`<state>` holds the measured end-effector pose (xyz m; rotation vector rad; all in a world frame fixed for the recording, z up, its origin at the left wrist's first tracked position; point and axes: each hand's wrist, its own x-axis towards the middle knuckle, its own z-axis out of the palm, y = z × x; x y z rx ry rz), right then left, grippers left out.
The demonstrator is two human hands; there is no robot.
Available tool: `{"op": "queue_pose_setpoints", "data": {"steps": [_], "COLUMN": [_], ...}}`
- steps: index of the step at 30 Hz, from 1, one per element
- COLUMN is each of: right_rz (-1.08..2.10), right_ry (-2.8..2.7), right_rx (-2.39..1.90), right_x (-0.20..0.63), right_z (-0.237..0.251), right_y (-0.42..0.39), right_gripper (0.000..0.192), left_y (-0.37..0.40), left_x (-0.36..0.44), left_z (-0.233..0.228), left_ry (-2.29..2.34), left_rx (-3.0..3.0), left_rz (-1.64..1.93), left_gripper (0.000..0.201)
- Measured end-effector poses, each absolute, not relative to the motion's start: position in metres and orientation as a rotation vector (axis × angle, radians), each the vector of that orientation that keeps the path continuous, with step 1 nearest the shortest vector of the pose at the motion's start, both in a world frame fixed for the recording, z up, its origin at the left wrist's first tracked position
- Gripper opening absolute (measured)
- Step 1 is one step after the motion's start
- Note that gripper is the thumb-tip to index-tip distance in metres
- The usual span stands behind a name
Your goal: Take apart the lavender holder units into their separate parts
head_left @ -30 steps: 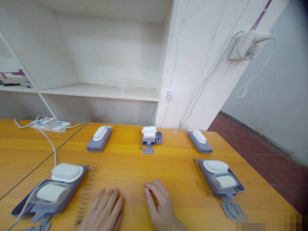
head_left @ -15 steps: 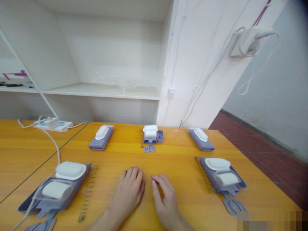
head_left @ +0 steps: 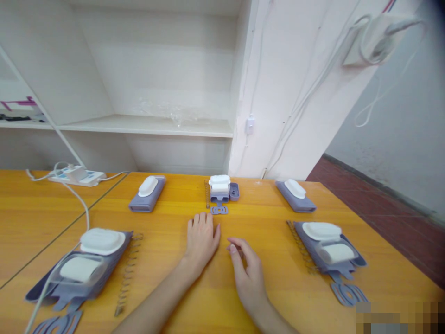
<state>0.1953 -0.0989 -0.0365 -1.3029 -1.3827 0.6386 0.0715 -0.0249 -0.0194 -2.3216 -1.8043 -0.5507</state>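
Observation:
My left hand (head_left: 200, 240) lies flat on the orange table (head_left: 243, 297), fingers spread a little, fingertips just short of a small purple and white parts set (head_left: 221, 191) at the table's far middle. A flat purple piece (head_left: 219, 210) lies in front of that set, and a thin spring (head_left: 207, 193) stands along its left side. My right hand (head_left: 247, 273) rests next to the left one, fingers loosely curled, holding nothing.
A purple case with a white pad (head_left: 148, 192) lies far left, another (head_left: 295, 195) far right. Larger purple trays with white parts sit near left (head_left: 81, 271) and near right (head_left: 330, 250), each beside a long spring. A power strip (head_left: 78, 175) and its cable lie at the left.
My left hand slid forward across the table toward the small parts set. My right hand shifted forward a little too. The view rose slightly.

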Motion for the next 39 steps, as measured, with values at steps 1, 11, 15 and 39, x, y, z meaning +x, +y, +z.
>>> {"op": "queue_pose_setpoints", "data": {"steps": [1,11,15,39], "right_rz": [0.661,0.693,0.672,0.466], "right_ry": [-1.353,-1.188,-1.164,-1.307], "right_rx": [-1.313,-1.406,-1.496,-1.46], "right_x": [0.196,0.196,0.201,0.211], "right_z": [-0.037,-0.039,-0.032,-0.041], "right_y": [-0.098,-0.081,-0.061,-0.015], "right_gripper": [0.028,0.034,0.033,0.027], "left_y": [-0.024,-0.018,-0.016,-0.016], "left_x": [0.071,0.068,0.068,0.067], "left_z": [-0.02,-0.023,-0.026,-0.027], "left_ry": [-1.803,-1.774,-1.769,-1.761], "left_rx": [-2.324,-2.333,-2.325,-2.363], "left_rz": [-0.558,-0.587,-0.585,-0.585], "left_gripper": [0.021,0.023,0.024,0.023]}}
